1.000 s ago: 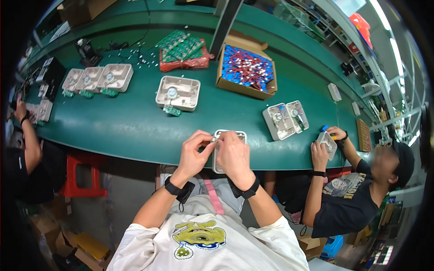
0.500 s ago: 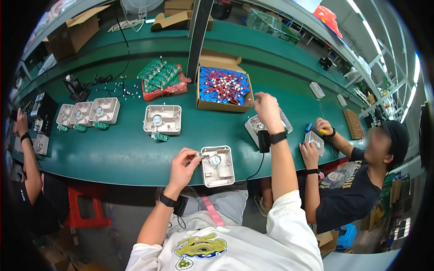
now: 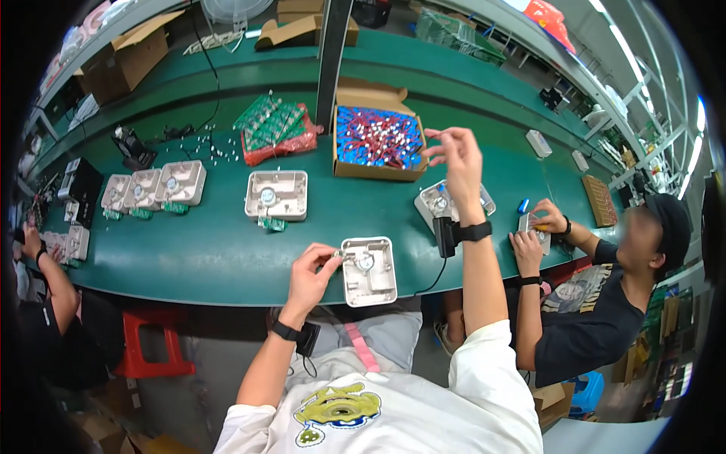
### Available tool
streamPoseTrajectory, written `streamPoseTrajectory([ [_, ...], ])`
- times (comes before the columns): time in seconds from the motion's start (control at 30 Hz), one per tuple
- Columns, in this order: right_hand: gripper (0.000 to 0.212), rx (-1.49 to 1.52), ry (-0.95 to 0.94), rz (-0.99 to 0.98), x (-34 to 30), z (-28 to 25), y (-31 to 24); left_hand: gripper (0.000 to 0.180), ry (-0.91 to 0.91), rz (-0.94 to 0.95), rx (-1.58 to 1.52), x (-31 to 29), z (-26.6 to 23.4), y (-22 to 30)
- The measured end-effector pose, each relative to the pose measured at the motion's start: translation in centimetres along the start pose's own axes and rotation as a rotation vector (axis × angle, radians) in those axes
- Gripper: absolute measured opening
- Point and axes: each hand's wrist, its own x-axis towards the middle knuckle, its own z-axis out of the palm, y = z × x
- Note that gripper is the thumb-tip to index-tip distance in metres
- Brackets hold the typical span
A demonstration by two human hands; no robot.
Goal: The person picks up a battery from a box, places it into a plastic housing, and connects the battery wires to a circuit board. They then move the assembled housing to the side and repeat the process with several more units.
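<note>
A pale plastic housing [image 3: 369,289] with a round silver speaker [image 3: 365,262] inside lies at the table's front edge. Beside its left wall, my left hand [image 3: 308,276] is closed in a pinch; a small pale part shows at the fingertips, too small to name. Raised over the table, my right hand [image 3: 460,155] has its thumb and finger drawn together, with what looks like a thin red wire [image 3: 432,134] at their tips. Just left of it stands an open cardboard box [image 3: 378,171] of blue-wrapped batteries [image 3: 355,151] with red leads and white connectors. Another pale housing [image 3: 425,208] sits partly behind my right wrist.
More housings [image 3: 181,181] with green circuit boards stand to the left, one [image 3: 277,184] at mid-table. Green boards [image 3: 272,121] lie on red bubble wrap [image 3: 283,149]. A black cable runs from the device on my right wrist. A co-worker [image 3: 590,303] works at the right, another at the far left.
My right hand has moved from the box's right edge slightly right and up. My left hand stays at the housing. The co-worker at the right has brought a hand down onto their housing.
</note>
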Motion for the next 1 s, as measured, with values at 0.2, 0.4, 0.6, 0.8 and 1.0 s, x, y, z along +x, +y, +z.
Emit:
streamPoseTrajectory([
  [0.2,0.02,0.222,-0.055,0.199,-4.2,0.1,-3.6,0.012,-0.01,-0.008,-0.017,0.6,0.0,-0.1],
  [0.4,0.02,0.181,-0.206,0.371,-9.8,1.5,-3.6,0.013,-0.021,0.024,-0.017,0.2,-0.4,0.0],
  [0.6,0.022,0.168,-0.288,0.434,-11.9,2.3,-1.7,0.014,-0.026,0.034,0.035,0.1,-0.3,0.3],
  [0.8,0.017,0.121,-0.338,0.475,-12.5,3.8,-1.5,0.014,-0.03,0.026,0.064,0.2,-0.2,0.5],
  [1.0,0.013,-0.085,-0.403,0.573,-13.6,5.7,-2.6,0.013,0.015,0.03,0.067,0.3,0.3,0.8],
])
